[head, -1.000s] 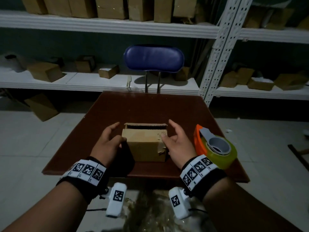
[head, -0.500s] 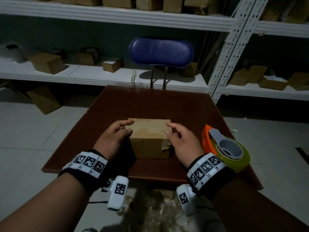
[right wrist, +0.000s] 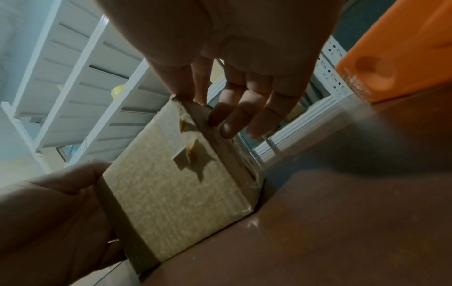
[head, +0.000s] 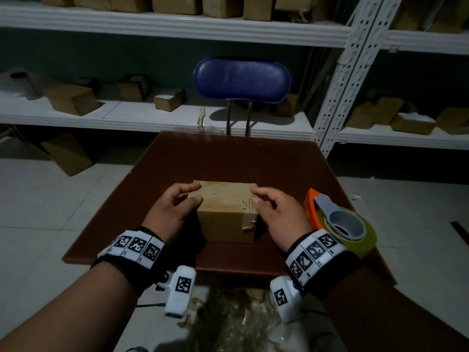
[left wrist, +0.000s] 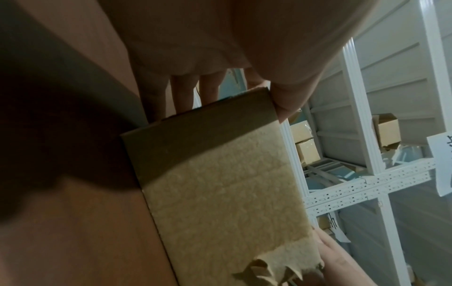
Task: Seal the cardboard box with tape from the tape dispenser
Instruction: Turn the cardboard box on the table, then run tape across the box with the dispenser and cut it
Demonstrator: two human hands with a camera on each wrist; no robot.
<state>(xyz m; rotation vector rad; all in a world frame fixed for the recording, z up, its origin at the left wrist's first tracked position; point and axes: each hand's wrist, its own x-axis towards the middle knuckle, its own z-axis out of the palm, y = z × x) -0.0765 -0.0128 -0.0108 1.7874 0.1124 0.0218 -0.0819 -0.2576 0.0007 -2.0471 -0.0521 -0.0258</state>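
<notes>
Your left hand (head: 175, 209) and right hand (head: 276, 212) clamp the cardboard box (head: 227, 212) flaps down near the table's (head: 228, 158) front edge (untaped); next, grab the tape dispenser (head: 340, 222) at its right edge

One cardboard box (head: 227, 212) sits on one brown table (head: 228, 158), with one tape dispenser (head: 340, 222) beside it. Two hands are at the box: one left hand (head: 175, 209) and one right hand (head: 279, 214). One blue chair (head: 241, 81) stands behind the table. How many boxes fill the white shelves (head: 152, 24) cannot be told exactly.
</notes>
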